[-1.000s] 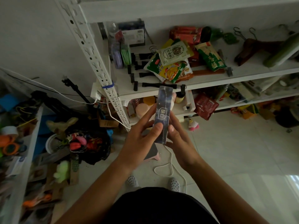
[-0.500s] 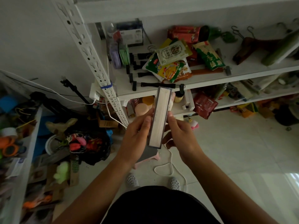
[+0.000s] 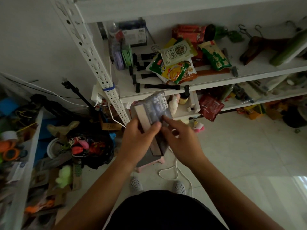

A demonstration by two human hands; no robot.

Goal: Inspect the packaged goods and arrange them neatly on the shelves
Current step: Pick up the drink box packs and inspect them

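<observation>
A long dark blue-grey box (image 3: 153, 110) with white print and a pale narrow side is held in front of the white shelf (image 3: 216, 79). My left hand (image 3: 138, 138) grips its lower part, fingers wrapped over the front. My right hand (image 3: 180, 140) touches the box's right edge with fingertips. The box is tilted and partly blurred. On the shelf lies a loose pile of snack packets (image 3: 176, 63) in green, yellow and white, with red packs (image 3: 189, 33) behind.
Black clips and straps (image 3: 161, 86) lie on the shelf front. Wooden hangers (image 3: 259, 47) rest at the right. A red packet (image 3: 210, 107) hangs off the lower shelf. A white slotted upright (image 3: 93, 63) stands left. Cluttered toys and a black bag (image 3: 89, 146) fill the floor left; a pink stool (image 3: 149, 161) is below my hands.
The box has turned from its pale narrow side toward its dark printed face and tilted left. My right hand has shifted from gripping it to touching its right edge.
</observation>
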